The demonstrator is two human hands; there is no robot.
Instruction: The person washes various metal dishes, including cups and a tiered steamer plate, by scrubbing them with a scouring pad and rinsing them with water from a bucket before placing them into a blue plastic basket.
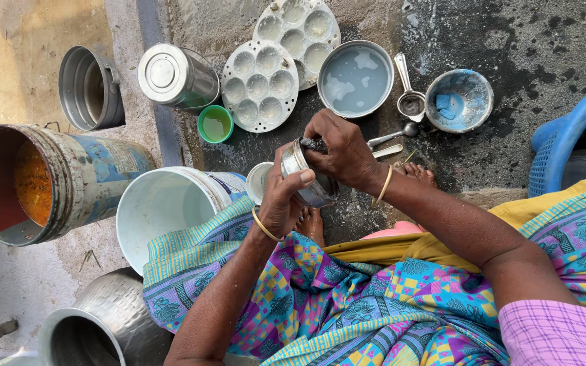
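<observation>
While gripped, steel tumbler (304,177) mouth leftward

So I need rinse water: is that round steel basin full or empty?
Holding water: the steel basin shows a pale, cloudy liquid surface covering its bottom.

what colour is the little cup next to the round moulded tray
Green cup, seen in the head view.

Upper centre of the frame: two round dimpled metal steamer plates (260,85) overlapping, a water-filled steel bowl (355,78) beside them. Left edge: a rusty blue drum (96,177). A white plastic bucket (164,207) sits beside it.
</observation>
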